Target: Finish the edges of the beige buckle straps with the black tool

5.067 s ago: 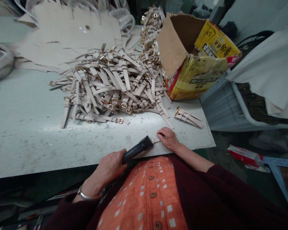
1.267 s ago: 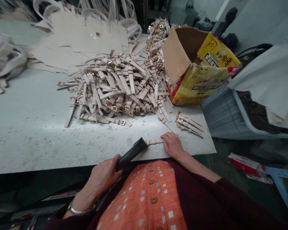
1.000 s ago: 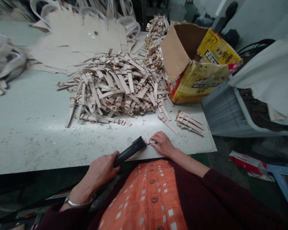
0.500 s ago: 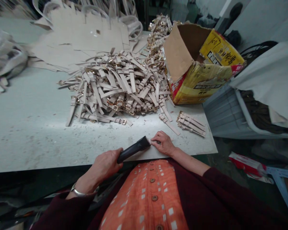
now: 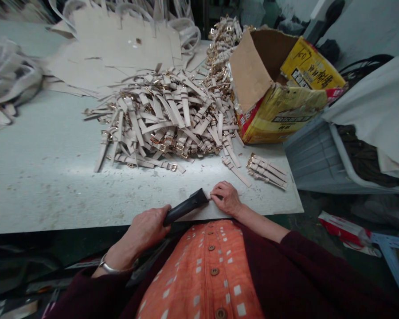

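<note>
The left hand (image 5: 150,228) gripped a black tool (image 5: 185,208) near the buckled straps (image 5: 166,119) heaped on the counter (image 5: 53,177).

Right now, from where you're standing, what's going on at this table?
A person's left hand grips a black tool, and the fingers of the right hand pinch a small pale piece right at its end, mostly hidden from view. Beyond them on the table lies a big heap of buckled straps, with a yellow box beside it and a small, neater bunch near the corner.
</note>
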`<action>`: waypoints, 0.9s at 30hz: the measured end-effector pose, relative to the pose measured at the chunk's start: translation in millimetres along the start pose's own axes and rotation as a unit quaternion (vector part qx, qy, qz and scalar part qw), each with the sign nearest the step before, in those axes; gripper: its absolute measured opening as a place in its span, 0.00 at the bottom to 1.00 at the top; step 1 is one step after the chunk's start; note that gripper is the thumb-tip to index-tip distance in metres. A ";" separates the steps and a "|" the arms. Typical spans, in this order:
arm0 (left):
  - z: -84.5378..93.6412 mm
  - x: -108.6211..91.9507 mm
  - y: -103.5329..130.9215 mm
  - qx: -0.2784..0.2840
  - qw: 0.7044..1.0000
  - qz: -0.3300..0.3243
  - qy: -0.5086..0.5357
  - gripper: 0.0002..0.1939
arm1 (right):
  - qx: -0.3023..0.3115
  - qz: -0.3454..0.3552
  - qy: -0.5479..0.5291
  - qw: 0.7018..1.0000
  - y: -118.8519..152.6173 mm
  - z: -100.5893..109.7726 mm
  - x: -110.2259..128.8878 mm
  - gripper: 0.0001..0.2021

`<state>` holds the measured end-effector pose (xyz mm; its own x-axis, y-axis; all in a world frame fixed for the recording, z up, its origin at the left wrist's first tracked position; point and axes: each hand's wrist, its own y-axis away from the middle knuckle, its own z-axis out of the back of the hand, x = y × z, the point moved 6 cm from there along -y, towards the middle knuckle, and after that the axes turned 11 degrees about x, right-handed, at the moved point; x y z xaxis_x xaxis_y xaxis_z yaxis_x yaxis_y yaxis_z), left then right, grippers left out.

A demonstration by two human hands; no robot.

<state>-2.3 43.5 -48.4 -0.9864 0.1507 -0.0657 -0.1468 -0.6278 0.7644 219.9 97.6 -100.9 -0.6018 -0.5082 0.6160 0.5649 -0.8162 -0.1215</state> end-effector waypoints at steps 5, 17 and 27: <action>-3.4 3.6 -0.3 -0.005 1.000 -0.002 -0.007 0.17 | 0.022 0.007 0.069 0.997 -1.7 -0.3 7.6 0.05; -8.9 -2.1 2.1 -0.001 0.999 0.003 0.033 0.14 | -0.020 -0.095 -0.015 0.995 -10.5 7.4 -2.8 0.07; 0.8 -4.7 15.4 -0.009 1.000 0.024 -0.008 0.16 | 0.012 -0.062 -0.030 0.998 16.1 21.0 -3.5 0.10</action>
<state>0.1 33.7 -35.8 -0.9912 0.1315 -0.0182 -0.0999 -0.6489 0.7543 243.0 92.0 -88.7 -0.6332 -0.3863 0.6706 0.5024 -0.8643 -0.0235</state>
